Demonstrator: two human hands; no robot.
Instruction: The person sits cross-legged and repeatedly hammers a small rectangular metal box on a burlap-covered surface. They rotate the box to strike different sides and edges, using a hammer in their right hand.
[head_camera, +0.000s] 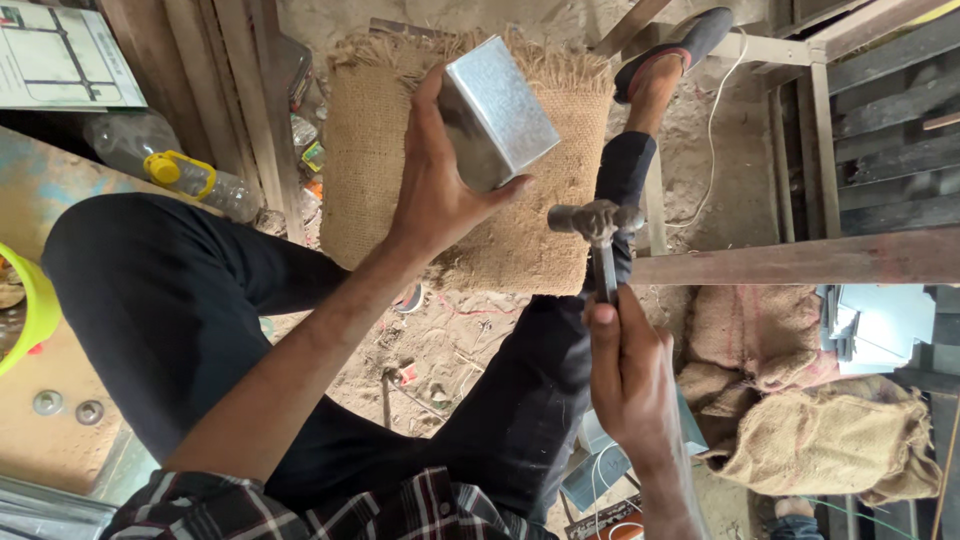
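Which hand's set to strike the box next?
Right, probably. The right hand grips the hammer, head just beside the metal box. The left hand is occupied holding that box.

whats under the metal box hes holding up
Beneath the metal box, gripped by the left hand, lies a burlap sack. What the sack rests on is covered.

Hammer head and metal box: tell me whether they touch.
Apart. The head view shows burlap between the hammer head and the metal box.
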